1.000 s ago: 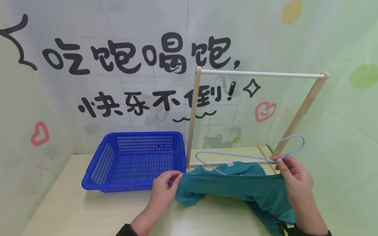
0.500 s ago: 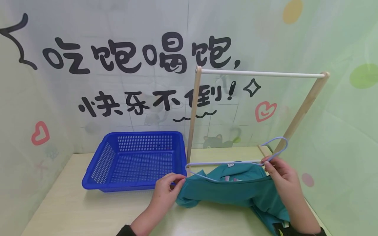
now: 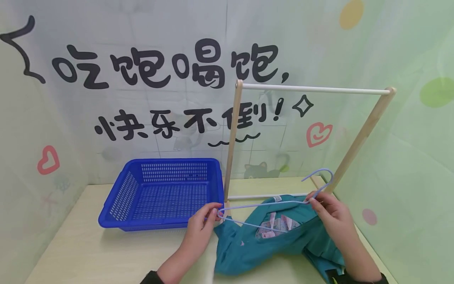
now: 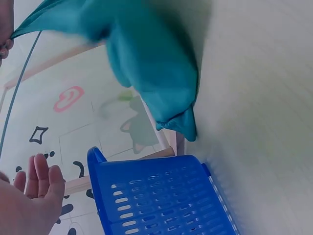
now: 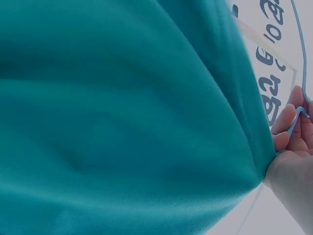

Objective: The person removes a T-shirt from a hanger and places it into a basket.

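Observation:
A teal shirt (image 3: 262, 248) sags over the table, its neck opening showing a pale label and a pinkish print. Across it lies a thin lilac clothes hanger (image 3: 262, 204), its hook pointing up at the right. My right hand (image 3: 333, 213) grips the hanger just below the hook, and also the shirt's neckline, pulled taut in the right wrist view. At the hanger's left end, my left hand (image 3: 202, 227) pinches the bent wire between thumb and forefinger. In the left wrist view that hand's other fingers (image 4: 43, 178) are extended; the pinch is out of frame.
A blue plastic basket (image 3: 106, 215) stands behind and left of my left hand. Behind the shirt rises a wooden rack with a white top rail (image 3: 312, 89) and a low white bar (image 3: 248, 197). A printed curtain (image 3: 142, 23) surrounds the table (image 3: 81, 252).
My left hand has let go of the shirt's edge and taken the hanger's end. The shirt's left side has dropped. My right hand has moved left with the hanger.

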`<state>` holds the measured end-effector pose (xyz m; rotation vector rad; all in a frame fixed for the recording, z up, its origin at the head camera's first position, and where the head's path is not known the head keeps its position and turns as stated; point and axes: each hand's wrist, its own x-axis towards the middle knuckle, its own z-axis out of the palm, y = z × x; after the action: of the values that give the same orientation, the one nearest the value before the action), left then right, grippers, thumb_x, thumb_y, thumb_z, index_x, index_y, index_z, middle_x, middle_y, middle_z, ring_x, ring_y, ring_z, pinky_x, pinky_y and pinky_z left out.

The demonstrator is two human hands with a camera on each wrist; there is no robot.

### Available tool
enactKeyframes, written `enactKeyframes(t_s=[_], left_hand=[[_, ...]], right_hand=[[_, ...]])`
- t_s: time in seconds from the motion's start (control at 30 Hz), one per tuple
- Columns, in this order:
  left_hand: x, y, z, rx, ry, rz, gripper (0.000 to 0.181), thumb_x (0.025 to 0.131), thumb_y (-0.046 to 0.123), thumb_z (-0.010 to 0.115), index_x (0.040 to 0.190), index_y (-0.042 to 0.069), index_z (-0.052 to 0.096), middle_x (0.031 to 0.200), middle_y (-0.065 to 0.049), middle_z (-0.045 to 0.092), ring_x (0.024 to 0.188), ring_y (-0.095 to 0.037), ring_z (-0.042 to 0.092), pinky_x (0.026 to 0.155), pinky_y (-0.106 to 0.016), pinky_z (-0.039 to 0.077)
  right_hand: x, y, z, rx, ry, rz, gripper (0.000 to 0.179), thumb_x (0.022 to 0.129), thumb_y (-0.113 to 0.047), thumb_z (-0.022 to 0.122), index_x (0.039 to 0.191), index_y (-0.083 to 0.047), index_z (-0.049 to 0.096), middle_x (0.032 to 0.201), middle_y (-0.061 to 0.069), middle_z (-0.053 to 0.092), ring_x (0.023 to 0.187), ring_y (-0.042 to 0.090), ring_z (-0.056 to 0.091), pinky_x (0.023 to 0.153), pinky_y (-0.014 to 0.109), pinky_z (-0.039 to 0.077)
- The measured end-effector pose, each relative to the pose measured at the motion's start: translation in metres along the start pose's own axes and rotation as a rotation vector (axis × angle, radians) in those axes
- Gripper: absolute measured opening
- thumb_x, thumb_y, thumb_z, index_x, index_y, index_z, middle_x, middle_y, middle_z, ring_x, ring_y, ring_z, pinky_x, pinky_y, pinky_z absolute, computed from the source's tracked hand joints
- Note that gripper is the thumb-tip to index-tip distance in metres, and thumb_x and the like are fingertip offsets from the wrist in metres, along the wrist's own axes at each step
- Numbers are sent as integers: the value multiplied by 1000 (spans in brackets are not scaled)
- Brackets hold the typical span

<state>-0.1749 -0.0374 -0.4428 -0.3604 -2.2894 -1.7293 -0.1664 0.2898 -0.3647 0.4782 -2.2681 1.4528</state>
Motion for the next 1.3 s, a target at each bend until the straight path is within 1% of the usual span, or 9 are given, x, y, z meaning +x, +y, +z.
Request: enactKeyframes(t_s=[0.2, 0.37, 0.47, 0.63, 0.73, 1.0, 1.13, 1.23, 1.3], left_hand=[[1, 8, -3, -50, 23, 79, 26, 101, 20, 43, 119, 15, 61, 103, -2, 66, 95, -17, 63, 83, -27, 54], [-2, 19, -2, 64, -74, 153, 28, 96, 21, 57, 123, 25, 60, 113, 10, 62, 101, -12, 61, 85, -30, 53], [-4, 24, 1, 145, -151, 177, 30, 94, 21, 60, 123, 24, 62, 115, 11, 61, 101, -11, 60, 83, -30, 54], [-6, 28, 4, 267, -236, 195, 25, 94, 19, 59, 118, 19, 67, 101, 9, 62, 92, -7, 54, 73, -20, 51], [-7, 28, 6, 257, -222, 192, 21, 94, 15, 59, 111, 15, 71, 92, 9, 61, 85, -5, 51, 67, -18, 48], [-6, 23, 8, 176, -94, 218, 13, 91, 8, 61, 94, 13, 73, 86, 11, 61, 75, -4, 53, 59, -17, 49], [-7, 23, 6, 165, -84, 181, 13, 91, 8, 62, 95, 14, 73, 85, 14, 59, 73, -2, 51, 57, -17, 48], [-7, 21, 4, 158, -75, 167, 13, 91, 8, 62, 95, 14, 73, 86, 10, 60, 73, -2, 52, 57, -17, 48], [-7, 20, 4, 152, -62, 172, 13, 91, 8, 62, 96, 13, 73, 86, 7, 62, 72, -2, 52, 57, -18, 48]], right_hand=[[-1, 2, 4, -39, -28, 9, 13, 96, 0, 50, 98, 3, 63, 91, -10, 63, 82, 4, 55, 72, 13, 48], [-1, 4, 8, -91, -37, -25, 13, 93, 3, 53, 96, -1, 65, 88, -9, 61, 74, 6, 52, 63, 17, 47], [-1, 4, 11, -105, -45, -66, 15, 91, 5, 55, 95, -4, 65, 83, -7, 59, 68, 7, 49, 56, 20, 43], [-1, 2, 18, -105, -76, -96, 16, 91, 5, 55, 97, -5, 65, 72, -3, 52, 62, 9, 45, 50, 24, 38], [-2, 0, 20, -109, -95, -70, 15, 93, 3, 54, 97, -6, 65, 74, -5, 53, 64, 9, 46, 51, 23, 40], [-4, -1, 23, -155, -92, -57, 17, 92, -1, 57, 105, -7, 67, 89, -5, 66, 75, 4, 53, 59, 19, 44], [-4, 0, 22, -142, -77, -67, 28, 90, 1, 59, 116, -8, 64, 103, -1, 69, 94, -2, 57, 77, 10, 46], [-4, 0, 17, -157, -60, -78, 34, 89, 1, 61, 121, -8, 61, 113, 0, 67, 108, -5, 54, 93, 7, 38], [-5, 0, 12, -200, -43, -60, 36, 88, -3, 64, 123, -13, 61, 117, -1, 65, 113, -7, 50, 95, 5, 33]])
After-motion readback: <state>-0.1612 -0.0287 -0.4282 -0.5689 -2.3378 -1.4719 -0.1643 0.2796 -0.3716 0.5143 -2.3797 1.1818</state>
